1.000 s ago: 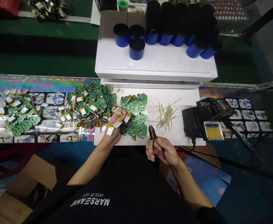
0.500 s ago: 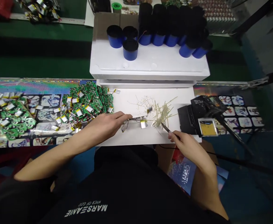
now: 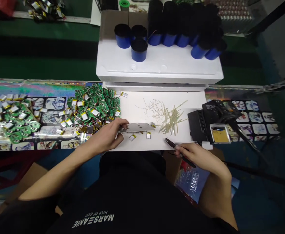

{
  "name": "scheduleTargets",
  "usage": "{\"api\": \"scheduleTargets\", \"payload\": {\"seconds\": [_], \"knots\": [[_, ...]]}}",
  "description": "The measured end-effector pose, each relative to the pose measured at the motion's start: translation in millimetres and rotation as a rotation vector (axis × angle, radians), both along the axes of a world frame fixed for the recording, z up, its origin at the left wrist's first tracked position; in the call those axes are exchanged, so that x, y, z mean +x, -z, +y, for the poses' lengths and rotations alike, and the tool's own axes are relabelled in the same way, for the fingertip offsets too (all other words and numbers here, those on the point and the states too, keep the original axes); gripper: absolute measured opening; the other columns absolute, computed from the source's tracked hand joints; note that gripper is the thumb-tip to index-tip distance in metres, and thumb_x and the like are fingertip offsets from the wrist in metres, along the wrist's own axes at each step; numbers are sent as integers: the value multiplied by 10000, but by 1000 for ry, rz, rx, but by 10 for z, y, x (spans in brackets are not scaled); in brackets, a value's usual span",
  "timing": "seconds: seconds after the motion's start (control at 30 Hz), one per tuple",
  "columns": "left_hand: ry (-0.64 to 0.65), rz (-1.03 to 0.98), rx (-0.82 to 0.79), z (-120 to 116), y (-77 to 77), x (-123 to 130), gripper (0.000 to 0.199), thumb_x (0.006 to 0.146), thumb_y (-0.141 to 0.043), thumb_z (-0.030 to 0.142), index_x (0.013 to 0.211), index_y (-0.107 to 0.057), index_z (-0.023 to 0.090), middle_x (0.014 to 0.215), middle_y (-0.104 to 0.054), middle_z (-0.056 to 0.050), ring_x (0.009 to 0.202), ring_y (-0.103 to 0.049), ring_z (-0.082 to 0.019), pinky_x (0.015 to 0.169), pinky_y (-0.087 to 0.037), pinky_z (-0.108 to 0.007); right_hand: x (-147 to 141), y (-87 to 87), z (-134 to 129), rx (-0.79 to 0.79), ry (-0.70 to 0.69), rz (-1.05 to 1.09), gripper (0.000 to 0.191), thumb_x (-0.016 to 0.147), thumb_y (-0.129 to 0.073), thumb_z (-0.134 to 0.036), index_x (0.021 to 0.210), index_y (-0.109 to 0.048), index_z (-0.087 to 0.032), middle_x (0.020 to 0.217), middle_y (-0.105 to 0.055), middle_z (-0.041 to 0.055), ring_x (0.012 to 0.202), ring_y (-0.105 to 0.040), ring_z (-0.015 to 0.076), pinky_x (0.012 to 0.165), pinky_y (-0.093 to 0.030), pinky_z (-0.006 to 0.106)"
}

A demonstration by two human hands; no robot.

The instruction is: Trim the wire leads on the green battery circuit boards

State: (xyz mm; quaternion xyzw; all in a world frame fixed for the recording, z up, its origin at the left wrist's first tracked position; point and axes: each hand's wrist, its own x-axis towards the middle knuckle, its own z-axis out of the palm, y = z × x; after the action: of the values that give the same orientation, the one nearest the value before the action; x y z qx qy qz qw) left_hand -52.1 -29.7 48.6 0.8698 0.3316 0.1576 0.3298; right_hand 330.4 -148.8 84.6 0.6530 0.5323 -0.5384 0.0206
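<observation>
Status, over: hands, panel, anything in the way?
Left hand grips panel at left end, white face showing. Right hand holds pliers, apart from panel. Two batteries at panel's near edge; pale strips clutter its right side.

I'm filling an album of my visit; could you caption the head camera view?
The left hand holds a pale board; the right hand holds pliers near loosely piled thin strips.
</observation>
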Motion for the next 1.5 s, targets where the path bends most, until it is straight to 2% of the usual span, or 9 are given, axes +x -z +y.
{"api": "scheduleTargets", "payload": {"seconds": [0.13, 0.23, 0.3, 0.43, 0.57, 0.73, 0.97, 1.37, 1.5], "knots": [[-37, -218, -37, 135, -67, 8, 347, 964, -624, 171, 1307, -576, 197, 1093, -780, -91, 1012, -779, -208, 882, -615, -307, -41, -40, 42, 159, 114, 166, 521, 1047, -482, -630, 925, -772, -214, 991, -809, 96, 938, -738, 282, 864, -540, 374], [-155, -370, 20, 256, -162, 78, 147, 951, -730, 268, 1073, -739, 188, 961, -825, -71, 873, -794, -184, 798, -614, -253, -128, -7, 107, 307, 310, 327, 475, 1034, -541, -619, 892, -743, -213, 972, -790, 94, 910, -739, 265, 830, -572, 370], [-244, -416, 58, 329, -261, 153, 159, 915, -785, 346, 941, -790, 189, 884, -827, -57, 776, -777, -171, 726, -602, -238, -235, 4, 181, 415, 385, 380, 438, 1035, -569, -593, 866, -716, -217, 958, -781, 83, 857, -733, 242, 795, -577, 362], [-344, -431, -15, 432, -495, 310, 237, 885, -791, 418, 958, -818, 194, 920, -829, -56, 798, -764, -174, 739, -606, -246, -521, -68, 365, 700, 314, 341, 367, 1079, -553, -490, 892, -717, -220, 976, -776, 69, 900, -721, 219, 838, -536, 348], [-256, -325, -157, 469, -634, 417, 282, 904, -762, 442, 1013, -817, 188, 976, -824, -66, 874, -758, -190, 824, -605, -269, -755, -170, 504, 841, 146, 291, 333, 1111, -503, -426, 917, -679, -220, 932, -736, 58, 894, -687, 211, 812, -490, 342], [-260, -284, -319, 434, -595, 464, 308, 915, -752, 448, 1031, -807, 168, 1033, -820, -81, 954, -760, -214, 882, -592, -288, -833, -131, 543, 851, 23, 159, 331, 1128, -455, -394, 874, -590, -229, 804, -589, 18, 762, -553, 191, 734, -401, 337], [-287, -232, -410, 390, -594, 490, 331, 906, -752, 468, 1034, -803, 166, 1053, -816, -91, 960, -754, -227, 887, -589, -309, -792, 22, 485, 766, 6, 121, 350, 1131, -440, -388, 810, -419, -250, 791, -489, -8, 744, -472, 186, 728, -351, 335], [-266, -204, -439, 403, -561, 544, 362, 908, -739, 496, 1041, -795, 164, 1089, -817, -100, 1039, -752, -258, 954, -580, -349, -804, 118, 459, 751, 63, 159, 402, 1124, -434, -420, 766, -378, -248, 752, -457, -20, 718, -452, 176, 700, -333, 331], [-247, -213, -441, 418, -564, 520, 389, 889, -759, 534, 1018, -795, 169, 1078, -817, -105, 1023, -754, -258, 948, -587, -354, -811, 224, 467, 618, 136, 332, 457, 1112, -438, -501, 736, -449, -243, 697, -483, -25, 668, -470, 169, 665, -359, 324]]}}
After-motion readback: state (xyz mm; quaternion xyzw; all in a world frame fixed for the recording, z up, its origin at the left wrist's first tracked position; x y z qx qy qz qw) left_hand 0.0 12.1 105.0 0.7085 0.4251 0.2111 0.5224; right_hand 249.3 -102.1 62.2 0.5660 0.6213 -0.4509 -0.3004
